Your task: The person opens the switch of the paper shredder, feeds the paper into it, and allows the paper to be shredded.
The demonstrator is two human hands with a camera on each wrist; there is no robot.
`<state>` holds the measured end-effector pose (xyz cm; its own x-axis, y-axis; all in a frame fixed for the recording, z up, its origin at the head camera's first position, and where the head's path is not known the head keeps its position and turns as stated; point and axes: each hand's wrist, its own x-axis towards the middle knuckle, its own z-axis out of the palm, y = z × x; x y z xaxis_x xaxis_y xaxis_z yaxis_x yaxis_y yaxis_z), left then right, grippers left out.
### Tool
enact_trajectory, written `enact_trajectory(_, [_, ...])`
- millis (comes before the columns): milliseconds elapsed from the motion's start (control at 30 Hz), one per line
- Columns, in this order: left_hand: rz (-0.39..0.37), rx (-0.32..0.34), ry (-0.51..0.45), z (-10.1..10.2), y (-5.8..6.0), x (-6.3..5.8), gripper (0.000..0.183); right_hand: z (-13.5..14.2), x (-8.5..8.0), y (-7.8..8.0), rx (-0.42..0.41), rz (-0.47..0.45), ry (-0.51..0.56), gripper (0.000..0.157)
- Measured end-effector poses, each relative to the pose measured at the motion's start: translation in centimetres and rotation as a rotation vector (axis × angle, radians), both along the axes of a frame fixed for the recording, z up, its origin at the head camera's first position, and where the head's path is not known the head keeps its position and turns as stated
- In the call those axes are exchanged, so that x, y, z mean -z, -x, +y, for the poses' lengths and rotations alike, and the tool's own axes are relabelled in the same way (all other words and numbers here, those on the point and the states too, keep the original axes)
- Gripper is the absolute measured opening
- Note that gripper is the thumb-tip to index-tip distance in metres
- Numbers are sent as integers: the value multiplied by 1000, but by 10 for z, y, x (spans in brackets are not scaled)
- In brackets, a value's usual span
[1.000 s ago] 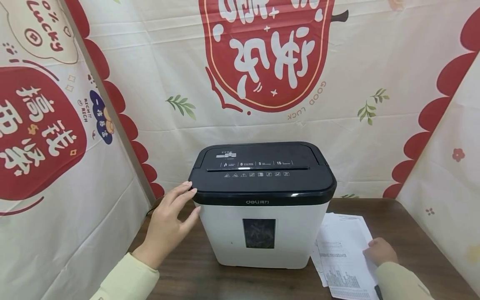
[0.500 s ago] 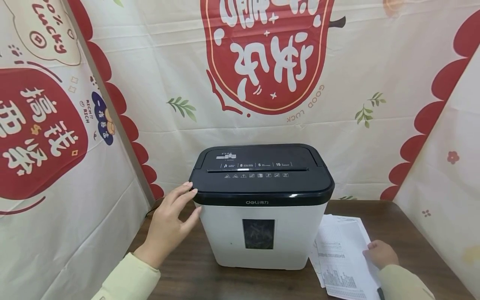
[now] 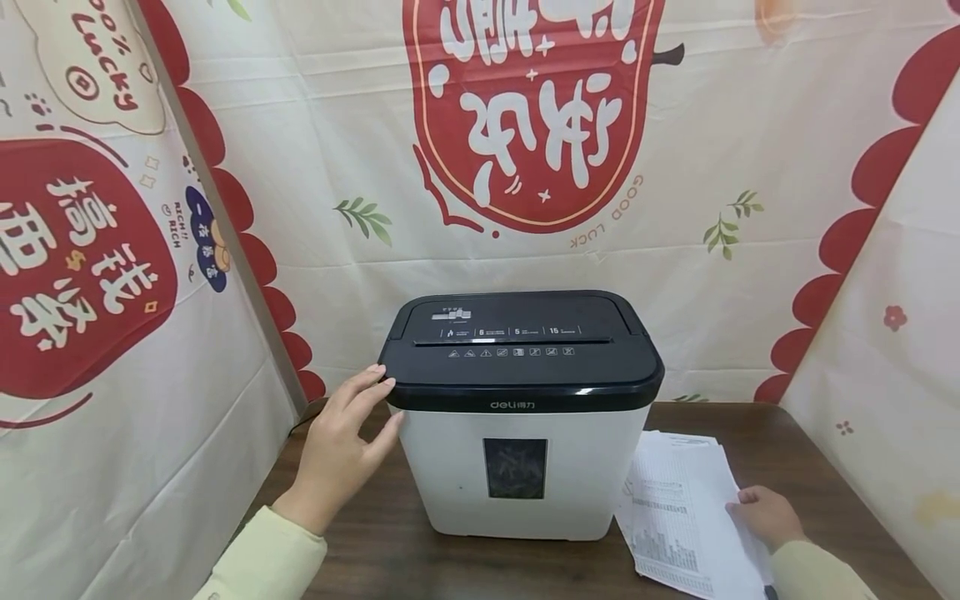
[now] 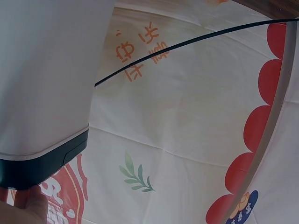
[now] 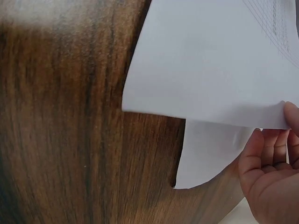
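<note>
A white paper shredder [image 3: 450,467] with a black lid [image 3: 517,371] stands upright on the table. My left hand [image 3: 333,454] touches the lid's front left corner with its fingertips, fingers fairly straight and thumb beside the white body. In the left wrist view, part of that hand [image 4: 30,210] shows at the lid. Right of the shredder lie several printed paper sheets [image 3: 678,521]. My right hand [image 3: 768,517] pinches their right edge. In the right wrist view the thumb is above the top sheet [image 5: 201,60] and the fingers are beneath; another sheet [image 5: 205,154] sticks out below it.
The brown wooden table [image 3: 420,558] carries everything. Printed cloth [image 3: 300,167] hangs behind and on both sides. A black cable [image 4: 196,41] runs from behind the shredder. A small dark object [image 3: 770,592] shows by the papers near the right sleeve.
The head view has shifted slightly. The top sheet has turned a little and covers more of the sheets beneath. My left hand stays at the lid corner, my right hand at the papers' edge.
</note>
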<state>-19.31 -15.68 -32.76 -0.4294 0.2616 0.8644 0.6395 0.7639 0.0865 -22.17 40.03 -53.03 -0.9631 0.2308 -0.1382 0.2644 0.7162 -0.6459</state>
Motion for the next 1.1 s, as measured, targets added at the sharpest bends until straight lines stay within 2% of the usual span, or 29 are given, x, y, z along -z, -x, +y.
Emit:
enact_trajectory(700, [-36, -16, 4, 1, -2, -1, 43, -5, -14, -11, 74, -11, 151, 48])
enact_trajectory(867, [-39, -18, -3, 0, -2, -2, 42, -7, -19, -12, 67, 6, 161, 51])
enact_trajectory(1100, [-54, -18, -4, 1, -4, -5, 42, -3, -25, -15, 101, -19, 187, 58])
